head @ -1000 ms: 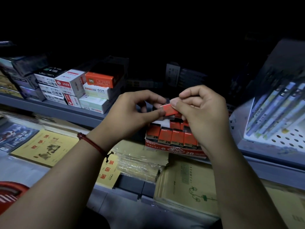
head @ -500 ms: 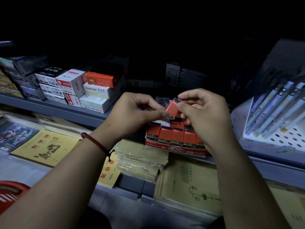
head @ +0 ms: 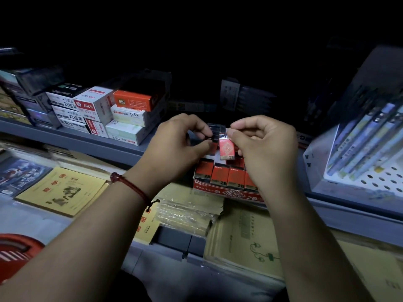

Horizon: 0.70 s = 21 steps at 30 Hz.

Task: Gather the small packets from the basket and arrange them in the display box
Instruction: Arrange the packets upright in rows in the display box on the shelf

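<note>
My right hand (head: pixel 266 153) pinches a small red packet (head: pixel 226 149) marked 2B by its top edge, so it hangs upright above the display box (head: pixel 229 191). The box is red, sits on the shelf edge and holds a row of several matching red packets (head: pixel 220 175) standing upright. My left hand (head: pixel 174 149), with a red cord on its wrist, is just left of the held packet. Its thumb and fingers pinch a thin dark piece (head: pixel 209 138) that I cannot identify. A red basket (head: pixel 17 247) shows at the bottom left; its contents are hidden.
Stacked white and orange stationery boxes (head: pixel 122 114) stand on the grey shelf (head: pixel 87 142) to the left. A rack of pens (head: pixel 366 140) leans at the right. Yellow exercise books (head: pixel 63 190) and wrapped bundles (head: pixel 187 212) lie on the lower shelf below the hands.
The red packet turned from lying flat between both hands to hanging upright from my right hand alone. My left hand let go of it and drew slightly left.
</note>
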Available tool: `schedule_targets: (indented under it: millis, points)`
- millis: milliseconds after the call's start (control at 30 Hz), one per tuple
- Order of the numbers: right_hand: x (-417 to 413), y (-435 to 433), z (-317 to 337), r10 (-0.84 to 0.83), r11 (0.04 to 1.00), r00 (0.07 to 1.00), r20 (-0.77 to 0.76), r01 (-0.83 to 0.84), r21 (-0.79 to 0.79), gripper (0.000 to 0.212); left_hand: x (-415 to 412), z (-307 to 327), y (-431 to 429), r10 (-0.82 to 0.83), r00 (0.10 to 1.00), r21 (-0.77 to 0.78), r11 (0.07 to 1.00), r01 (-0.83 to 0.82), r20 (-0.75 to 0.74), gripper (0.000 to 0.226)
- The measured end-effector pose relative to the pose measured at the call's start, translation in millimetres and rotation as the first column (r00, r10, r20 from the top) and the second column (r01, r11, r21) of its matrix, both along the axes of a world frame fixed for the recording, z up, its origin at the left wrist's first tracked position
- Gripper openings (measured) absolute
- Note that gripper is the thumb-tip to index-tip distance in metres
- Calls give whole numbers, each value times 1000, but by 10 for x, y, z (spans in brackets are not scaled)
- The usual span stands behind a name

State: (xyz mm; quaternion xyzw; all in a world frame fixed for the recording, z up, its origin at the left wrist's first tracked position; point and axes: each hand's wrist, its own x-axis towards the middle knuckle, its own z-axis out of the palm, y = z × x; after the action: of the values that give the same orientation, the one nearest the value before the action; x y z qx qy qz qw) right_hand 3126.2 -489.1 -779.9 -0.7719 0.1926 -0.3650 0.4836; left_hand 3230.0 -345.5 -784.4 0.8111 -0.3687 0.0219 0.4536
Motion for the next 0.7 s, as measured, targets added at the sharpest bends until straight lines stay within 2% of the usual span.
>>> schedule_targets:
  millis: [233, 567, 700]
  points:
    - [41, 72, -50, -47, 990, 997, -57, 39, -135, 8, -6, 1, 13, -57, 994, 70, 996, 50, 96, 3]
    - [-6, 45, -16, -70, 988, 992, -105, 54, -148, 10, -68, 51, 16, -56, 987, -14, 998, 55, -147, 11]
    - [1, 25, -19, -49, 985, 987, -150, 23, -172, 13, -80, 35, -4, -21, 986, -11, 1000, 20, -167, 13]
